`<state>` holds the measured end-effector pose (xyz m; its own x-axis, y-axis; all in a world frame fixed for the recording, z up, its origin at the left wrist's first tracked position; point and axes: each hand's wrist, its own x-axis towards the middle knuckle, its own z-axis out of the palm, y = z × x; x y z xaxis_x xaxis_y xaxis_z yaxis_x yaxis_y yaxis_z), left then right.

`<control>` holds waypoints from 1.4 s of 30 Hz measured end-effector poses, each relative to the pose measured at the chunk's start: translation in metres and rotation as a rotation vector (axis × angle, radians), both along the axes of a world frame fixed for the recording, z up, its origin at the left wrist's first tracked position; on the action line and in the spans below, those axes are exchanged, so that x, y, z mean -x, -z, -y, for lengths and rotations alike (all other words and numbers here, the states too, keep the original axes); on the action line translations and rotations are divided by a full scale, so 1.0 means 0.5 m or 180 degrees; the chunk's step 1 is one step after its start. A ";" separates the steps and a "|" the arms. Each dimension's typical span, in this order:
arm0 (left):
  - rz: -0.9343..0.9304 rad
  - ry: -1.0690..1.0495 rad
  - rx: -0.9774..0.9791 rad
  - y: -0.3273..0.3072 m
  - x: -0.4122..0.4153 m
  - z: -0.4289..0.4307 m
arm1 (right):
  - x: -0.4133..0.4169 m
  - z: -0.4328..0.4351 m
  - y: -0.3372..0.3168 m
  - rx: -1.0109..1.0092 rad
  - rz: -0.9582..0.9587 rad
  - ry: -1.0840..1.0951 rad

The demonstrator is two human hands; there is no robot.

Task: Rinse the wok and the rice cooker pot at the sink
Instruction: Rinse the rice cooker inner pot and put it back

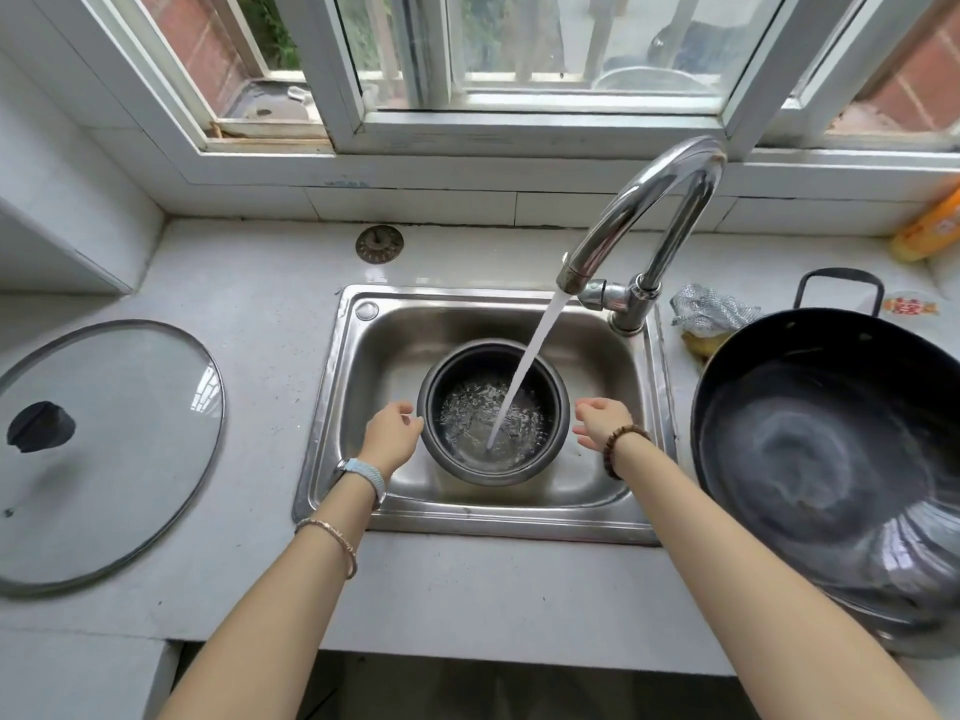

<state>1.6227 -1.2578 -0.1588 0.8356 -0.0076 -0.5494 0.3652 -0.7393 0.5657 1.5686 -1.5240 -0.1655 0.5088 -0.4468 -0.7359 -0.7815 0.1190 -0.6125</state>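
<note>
The dark rice cooker pot (441, 449) stands upright in the steel sink (363, 366). Water streams from the chrome tap (644, 210) into the pot and splashes on its bottom. My left hand (390, 431) is just left of the pot's rim with loosely curled fingers; whether it touches the rim is unclear. My right hand (602, 418) hovers just right of the pot, fingers relaxed, holding nothing. The black wok (831, 459) sits on the counter to the right of the sink, wet inside, with a loop handle at its far side.
A glass lid (109, 449) with a black knob lies on the counter at left. A sink strainer (379, 244) rests behind the sink. A steel scourer (711, 309) and an orange bottle (930, 226) sit at back right. A window sill runs along the back.
</note>
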 end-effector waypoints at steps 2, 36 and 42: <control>-0.0063 -0.0143 0.0099 0.016 -0.012 0.001 | -0.004 0.001 0.005 -0.0119 -0.0016 0.0018; 0.0337 -0.0961 0.1312 -0.052 -0.055 -0.019 | 0.028 -0.023 -0.100 -0.0905 0.0520 0.0662; -0.0087 -0.1200 0.1551 -0.052 -0.023 -0.018 | 0.028 -0.011 -0.174 -0.0887 0.0839 0.0578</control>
<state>1.6344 -1.2486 -0.1325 0.8153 0.0299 -0.5783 0.5702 -0.2153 0.7928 1.5546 -1.5184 -0.0783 0.6270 -0.3488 -0.6965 -0.5534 0.4297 -0.7135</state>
